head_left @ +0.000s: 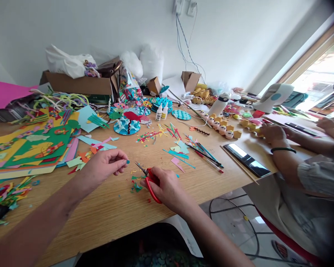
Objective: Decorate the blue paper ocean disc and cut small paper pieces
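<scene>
Between its thumb and forefinger, my left hand (111, 163) pinches a tiny blue paper piece (128, 162) above the wooden table. My right hand (165, 185) is closed round the red handles of a pair of scissors (151, 185), whose blades point up and left, close to the blue piece. Small green paper scraps (137, 186) lie beside the scissors. Behind my hands sit a pile of tiny colored bits (147, 137) and a blue wavy disc (126, 127) with a red shape on it.
Colored sheets (39, 148) with paper fish cover the left side. Glue bottles (164, 111) stand at the back. Pens (207, 155) and a phone (246, 159) lie to the right. Other people's hands (272, 133) work at the far right, near small yellow figures.
</scene>
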Demonstrator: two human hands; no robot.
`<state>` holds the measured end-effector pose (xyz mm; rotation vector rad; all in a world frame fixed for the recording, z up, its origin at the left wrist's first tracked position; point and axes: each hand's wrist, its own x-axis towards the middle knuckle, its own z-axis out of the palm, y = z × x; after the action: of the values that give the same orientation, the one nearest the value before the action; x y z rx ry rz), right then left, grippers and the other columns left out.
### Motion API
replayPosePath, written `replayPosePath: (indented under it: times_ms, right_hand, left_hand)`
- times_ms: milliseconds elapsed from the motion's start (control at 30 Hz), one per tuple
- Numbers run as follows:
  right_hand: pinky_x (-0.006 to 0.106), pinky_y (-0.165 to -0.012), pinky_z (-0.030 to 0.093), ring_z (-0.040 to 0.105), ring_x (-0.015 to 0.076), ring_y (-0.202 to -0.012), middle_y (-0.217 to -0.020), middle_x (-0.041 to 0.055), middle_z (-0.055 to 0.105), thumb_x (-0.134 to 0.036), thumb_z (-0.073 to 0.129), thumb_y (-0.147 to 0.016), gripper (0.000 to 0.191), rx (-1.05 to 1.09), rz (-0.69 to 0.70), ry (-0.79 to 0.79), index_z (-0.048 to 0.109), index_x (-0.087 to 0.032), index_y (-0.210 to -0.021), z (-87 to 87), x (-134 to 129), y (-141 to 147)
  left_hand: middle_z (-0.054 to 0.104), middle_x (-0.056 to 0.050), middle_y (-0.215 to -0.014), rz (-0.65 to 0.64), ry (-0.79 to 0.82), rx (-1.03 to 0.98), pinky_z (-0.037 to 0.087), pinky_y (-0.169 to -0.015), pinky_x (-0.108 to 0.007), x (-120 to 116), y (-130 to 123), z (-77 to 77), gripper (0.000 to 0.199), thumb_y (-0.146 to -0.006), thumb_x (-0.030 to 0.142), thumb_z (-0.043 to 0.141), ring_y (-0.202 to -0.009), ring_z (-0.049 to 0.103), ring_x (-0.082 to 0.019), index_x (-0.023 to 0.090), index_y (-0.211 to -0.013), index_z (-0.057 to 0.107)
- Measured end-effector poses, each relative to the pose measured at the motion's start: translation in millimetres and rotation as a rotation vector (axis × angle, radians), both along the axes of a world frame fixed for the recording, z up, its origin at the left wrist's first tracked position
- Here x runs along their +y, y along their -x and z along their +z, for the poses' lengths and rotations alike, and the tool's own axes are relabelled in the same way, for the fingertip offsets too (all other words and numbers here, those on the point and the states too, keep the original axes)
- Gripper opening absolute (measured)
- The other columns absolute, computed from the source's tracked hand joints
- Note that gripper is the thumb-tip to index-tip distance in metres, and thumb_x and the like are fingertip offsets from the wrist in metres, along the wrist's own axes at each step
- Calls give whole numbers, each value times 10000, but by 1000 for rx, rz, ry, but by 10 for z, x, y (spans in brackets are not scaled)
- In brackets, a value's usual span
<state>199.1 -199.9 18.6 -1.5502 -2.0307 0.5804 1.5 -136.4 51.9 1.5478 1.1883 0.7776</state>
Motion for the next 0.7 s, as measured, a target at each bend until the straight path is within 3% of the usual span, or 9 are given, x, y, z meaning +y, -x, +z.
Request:
replayPosePath:
  times_ms: [200,433,700]
  right_hand:
    - [221,-524,253,396,103,-525,-608,-8,515,-410,521,-845,282,-31,-43,-54,463,-192,-676,-60,-90,-178]
    - [221,-524,265,408,110,-540,-610,-4,511,-453,489,-852,328,-10,-98,-22,407,-200,-660,-46,-130,-346]
    - [210,-496,268,369,99,-509,-575,-27,454,-428,500,-847,320,11,-132,-101,389,-205,-646,-53,-54,-544]
  left_hand:
    - [548,25,-533,-85,-142,234,366,-479,-236,561,-256,-44,140,-590,324,598,-496,478,-128,196,-640,623]
    - [485,41,-461,-110,-183,398,294,-454,-238,1219,-527,-270,87,-560,263,550,-445,434,-129,196,-587,599]
    - [466,40,-396,-135,-270,556,272,-490,-252,1476,-600,-375,136,-584,218,519,-441,417,-137,192,-558,650]
